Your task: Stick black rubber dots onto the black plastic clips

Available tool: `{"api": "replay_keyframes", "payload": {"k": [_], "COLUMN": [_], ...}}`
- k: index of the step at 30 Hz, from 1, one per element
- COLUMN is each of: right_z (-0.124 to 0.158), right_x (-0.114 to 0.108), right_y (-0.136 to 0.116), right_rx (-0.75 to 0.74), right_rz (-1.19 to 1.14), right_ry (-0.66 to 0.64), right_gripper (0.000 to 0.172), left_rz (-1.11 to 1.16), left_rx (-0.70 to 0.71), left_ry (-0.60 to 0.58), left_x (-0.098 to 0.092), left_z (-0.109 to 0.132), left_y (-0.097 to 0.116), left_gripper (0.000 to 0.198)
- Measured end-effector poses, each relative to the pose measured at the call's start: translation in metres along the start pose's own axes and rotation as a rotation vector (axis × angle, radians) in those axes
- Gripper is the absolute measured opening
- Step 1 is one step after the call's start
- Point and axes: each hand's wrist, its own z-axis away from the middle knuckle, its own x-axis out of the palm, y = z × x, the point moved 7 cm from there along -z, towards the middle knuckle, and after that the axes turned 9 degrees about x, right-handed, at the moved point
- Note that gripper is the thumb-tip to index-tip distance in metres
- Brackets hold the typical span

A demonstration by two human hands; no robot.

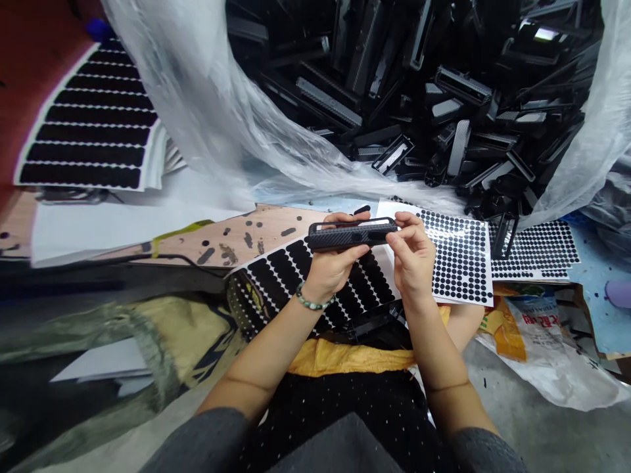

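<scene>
A long black plastic part (352, 234) with a woven, carbon-fibre-like texture is held level in front of the chest, above the sheets on the bench. A narrow pale slot is seen along its upper edge, and two darker oval recesses are seen on the side turned toward the camera. The left hand (330, 263) is closed around it from below, fingers curled over the far edge and thumb on the near side. The right hand (411, 253) is pinched on the right end, thumb and fingertips pressed against it.

A green bead bracelet (313, 302) is worn on the left wrist. Directly below the hands a white sheet of black oval pads (290, 272) is laid, and just to the right a white sheet of small black dots (458, 256). Both are carried by a brown wooden bench (236, 236) speckled with stray black pads. A second black plastic piece (374, 322) is rested on the lap over a yellow cloth (345, 358). Behind, a clear plastic bag (197, 98) is filled with a heap of black plastic parts (419, 85).
</scene>
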Motion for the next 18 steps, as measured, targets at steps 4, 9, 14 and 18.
{"api": "replay_keyframes", "payload": {"k": [4,9,14,18], "right_z": [0.000,0.003,0.017,0.021], "right_x": [-0.001,-0.001,-0.005,-0.012], "right_y": [-0.003,-0.011,-0.031,-0.027], "right_rx": [-0.066,-0.114,-0.313,-0.306], "right_rz": [0.025,0.137,0.325,0.445], "right_ry": [0.001,0.042,0.223,0.319], "right_gripper": [0.025,0.020,0.012,0.034], "left_rz": [-0.012,-0.013,-0.012,-0.039], "left_rx": [0.007,0.026,0.056,0.064], "left_ry": [0.006,0.002,0.010,0.057], "left_x": [0.001,0.004,0.007,0.003], "left_z": [-0.001,0.000,0.003,0.005], "left_y": [0.001,0.004,0.004,0.004], "left_gripper": [0.051,0.049,0.048,0.050]}}
